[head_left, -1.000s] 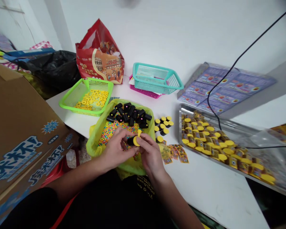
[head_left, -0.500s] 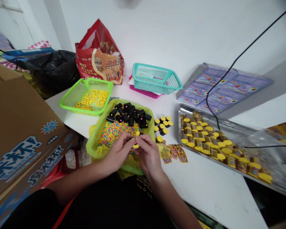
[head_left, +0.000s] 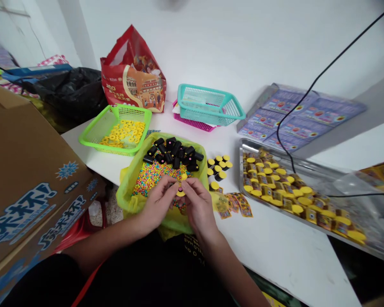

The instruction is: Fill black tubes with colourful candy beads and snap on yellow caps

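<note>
Yellow plastic cap (head_left: 180, 192) was pinched in a narrow grip between the left hand (head_left: 158, 202) and right hand (head_left: 200, 209), just above a green plastic bag (head_left: 135, 202) holding multicoloured candy beads (head_left: 153, 179) and black tubes (head_left: 173, 153). The fingers hid most of the cap and whatever lay behind it. Beyond, a lime plastic basket (head_left: 96, 132) held yellow rings (head_left: 123, 134).

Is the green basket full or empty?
Neither: the green mesh basket is partly filled. Yellow rings lie in a low heap on its floor, with bare mesh around them.
</note>
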`<state>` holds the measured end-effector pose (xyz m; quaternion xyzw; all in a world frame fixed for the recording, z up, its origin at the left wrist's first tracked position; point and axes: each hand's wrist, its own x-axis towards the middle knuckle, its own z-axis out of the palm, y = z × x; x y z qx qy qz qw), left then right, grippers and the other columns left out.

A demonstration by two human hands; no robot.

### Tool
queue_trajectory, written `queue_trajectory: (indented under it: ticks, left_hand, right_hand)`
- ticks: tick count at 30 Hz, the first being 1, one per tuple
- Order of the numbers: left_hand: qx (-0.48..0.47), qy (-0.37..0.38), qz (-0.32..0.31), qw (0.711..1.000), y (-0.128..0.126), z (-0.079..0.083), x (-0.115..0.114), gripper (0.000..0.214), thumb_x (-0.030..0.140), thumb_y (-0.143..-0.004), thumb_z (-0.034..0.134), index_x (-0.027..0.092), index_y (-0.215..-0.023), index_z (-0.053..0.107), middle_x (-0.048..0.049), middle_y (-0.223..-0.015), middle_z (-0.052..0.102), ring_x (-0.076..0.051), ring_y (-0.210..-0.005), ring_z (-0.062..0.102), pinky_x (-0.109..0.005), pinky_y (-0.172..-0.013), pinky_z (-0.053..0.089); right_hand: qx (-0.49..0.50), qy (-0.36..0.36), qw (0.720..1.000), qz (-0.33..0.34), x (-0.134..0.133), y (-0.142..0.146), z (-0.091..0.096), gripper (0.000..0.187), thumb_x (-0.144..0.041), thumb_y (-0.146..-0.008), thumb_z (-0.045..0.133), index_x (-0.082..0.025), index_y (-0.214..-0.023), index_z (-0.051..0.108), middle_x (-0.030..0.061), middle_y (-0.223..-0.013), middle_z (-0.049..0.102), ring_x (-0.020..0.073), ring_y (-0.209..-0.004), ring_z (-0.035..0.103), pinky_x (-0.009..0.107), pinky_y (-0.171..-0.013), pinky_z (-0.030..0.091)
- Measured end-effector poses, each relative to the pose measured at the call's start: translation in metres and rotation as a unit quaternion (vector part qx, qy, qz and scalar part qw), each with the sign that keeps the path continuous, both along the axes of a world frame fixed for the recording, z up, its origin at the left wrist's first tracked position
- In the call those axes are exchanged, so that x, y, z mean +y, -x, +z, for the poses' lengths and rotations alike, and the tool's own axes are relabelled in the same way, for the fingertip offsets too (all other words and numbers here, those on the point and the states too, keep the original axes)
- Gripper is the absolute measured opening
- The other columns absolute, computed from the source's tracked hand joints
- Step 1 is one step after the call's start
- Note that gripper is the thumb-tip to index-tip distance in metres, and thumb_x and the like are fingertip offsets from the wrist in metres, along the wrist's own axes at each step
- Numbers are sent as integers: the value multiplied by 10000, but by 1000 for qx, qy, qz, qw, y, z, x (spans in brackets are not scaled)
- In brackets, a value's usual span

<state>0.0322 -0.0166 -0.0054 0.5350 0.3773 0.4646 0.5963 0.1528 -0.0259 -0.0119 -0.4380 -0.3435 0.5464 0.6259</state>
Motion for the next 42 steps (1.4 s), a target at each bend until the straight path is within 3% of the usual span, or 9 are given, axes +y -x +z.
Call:
queue_trajectory:
  ticks: [5, 9, 18, 21, 24, 27, 33, 36, 42]
  left_hand:
    - [-4, 46, -58, 997, 4, -3, 0, 383, 603, -914, 577, 230, -998, 550, 62, -642, 522, -96, -471, 471, -227, -428, 358]
    - [-16, 121, -83, 989, 4, -7, 1, 424, 660, -902, 547, 239, -918, 500, 50, -675, 554, -89, -425, 487, -220, -366, 295]
    - [26, 34, -16, 999, -3, -6, -4, 358, 551, -962, 498, 228, -816, 454, 76, -620, 399, -85, -489, 376, -217, -438, 311]
    - [10, 56, -40, 998, 1, -4, -2, 365, 580, -953, 499, 226, -868, 482, 80, -609, 442, -75, -444, 390, -208, -403, 301]
    - [8, 48, -86, 995, 5, -4, 2, 377, 573, -891, 622, 222, -983, 523, 79, -649, 501, -67, -411, 442, -203, -374, 328]
    - [4, 33, -89, 996, 6, -8, 5, 385, 508, -818, 738, 215, -920, 510, 85, -653, 513, -54, -381, 440, -202, -356, 331]
    - [13, 49, -80, 996, 6, -12, 7, 361, 474, -803, 747, 208, -846, 507, 94, -601, 504, -53, -354, 416, -197, -336, 308]
    - [14, 56, -73, 996, 6, -11, 7, 369, 483, -799, 748, 210, -834, 503, 102, -578, 475, -59, -354, 406, -200, -342, 294]
    - [9, 19, -28, 999, 5, -12, 4, 318, 424, -817, 739, 201, -810, 512, 79, -613, 467, -73, -465, 416, -220, -458, 322]
  right_hand:
    - [15, 36, 999, -7, 1, -2, 1, 330, -486, -687, 845, -224, -762, 658, -41, -641, 593, 112, -487, 518, 233, -405, 323]
    - [29, 45, 999, -9, 2, -2, 2, 340, -448, -630, 874, -211, -723, 648, -32, -625, 620, 106, -466, 507, 230, -398, 300]
    - [60, 49, 996, -47, 3, 5, 4, 313, -322, -568, 892, -205, -648, 613, -57, -564, 577, 73, -446, 435, 204, -397, 289]
    - [45, 56, 997, -13, 6, 1, 5, 295, -370, -615, 868, -211, -673, 627, -46, -594, 592, 89, -446, 474, 221, -398, 311]
    - [24, 61, 998, 6, 9, -7, 7, 301, -439, -657, 844, -210, -684, 651, -37, -607, 589, 92, -445, 466, 226, -387, 308]
    - [-40, 41, 998, -6, 10, -12, 7, 328, -473, -671, 843, -202, -637, 662, -43, -564, 539, 81, -439, 399, 225, -374, 278]
    - [-78, 26, 996, -19, 11, -13, 1, 361, -504, -689, 827, -210, -591, 642, -39, -564, 538, 93, -441, 379, 254, -389, 268]
    - [-203, -24, 978, -44, 8, -16, 3, 355, -506, -780, 763, -219, -604, 653, -25, -588, 550, 126, -520, 451, 278, -481, 339]
    - [-436, -142, 888, -42, -1, -22, 14, 195, -406, -879, 694, -227, -811, 732, -5, -687, 594, 161, -644, 548, 302, -599, 404]
